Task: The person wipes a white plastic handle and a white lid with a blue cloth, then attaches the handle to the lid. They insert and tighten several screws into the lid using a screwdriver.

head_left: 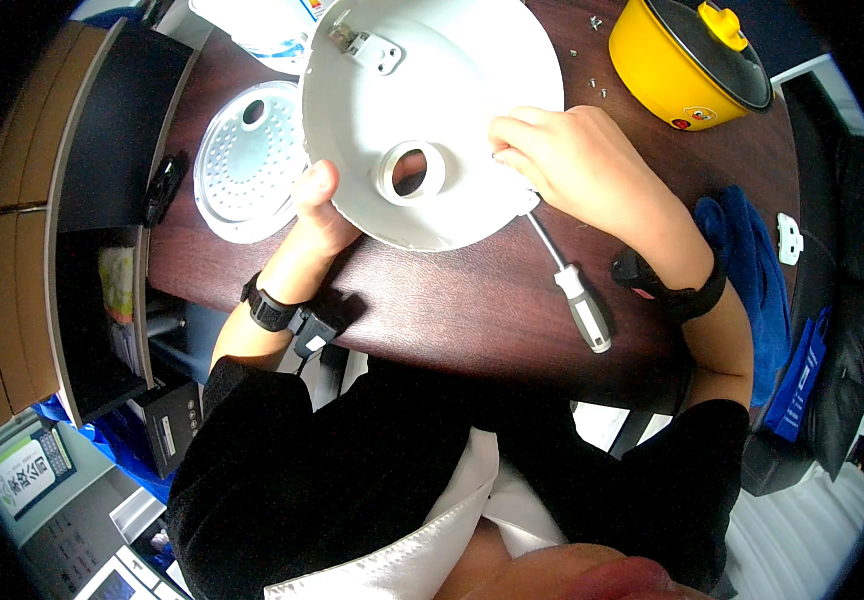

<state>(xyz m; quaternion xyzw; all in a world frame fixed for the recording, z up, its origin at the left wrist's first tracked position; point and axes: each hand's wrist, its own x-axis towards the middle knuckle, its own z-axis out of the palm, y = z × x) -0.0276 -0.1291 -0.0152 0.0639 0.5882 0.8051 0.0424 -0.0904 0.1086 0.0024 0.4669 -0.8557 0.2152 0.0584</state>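
Note:
A large white bowl-shaped plastic housing (482,70) is tilted over the table, its hollow inside facing me. It has a round collared hole low down and a small white fitting (382,54) near the top. My left hand (324,205) grips its lower left rim, thumb in front and fingers behind; some skin shows through the hole. At the right, my right hand (567,160) has its fingers pinched together against the inner wall; what they hold, if anything, is hidden. A screwdriver (582,310) with a grey and white handle lies below that hand, its shaft reaching the rim.
A perforated white round plate (247,165) lies left of the housing. Several small screws (594,82) are scattered near a yellow pot (662,70) with a dark lid. Blue cloth (752,270) hangs at the table's right edge; shelves (102,220) stand left.

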